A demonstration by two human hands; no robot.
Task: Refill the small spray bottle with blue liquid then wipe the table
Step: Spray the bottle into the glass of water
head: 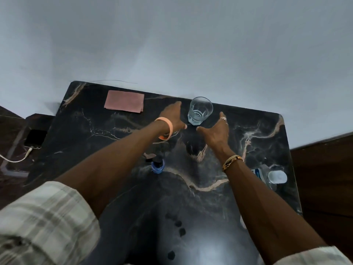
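Black marble desk [248,134]: tan veins; far edge against a pale wall.
Left hand [172,117]: orange wristband on the wrist; fingers straight, holding nothing; just left of the tumbler, thumb tip close to its base; cannot tell whether it touches.
Right hand [217,131]: rings, gold-and-black bracelet; fingers spread, holding nothing; just right of the tumbler.
Clear faceted glass tumbler [200,110]: upright, far centre of the desk, between the two hands.
Small clear spray bottle [158,166]: black head, blue liquid inside; upright, near-left of centre, beside the left forearm.
Folded pink cloth [124,101]: flat, far left.
Clear plastic bottle [275,176]: white cap; right side; blurred.
Dark phone [35,138]: white cable attached; on a lower surface left of the desk.
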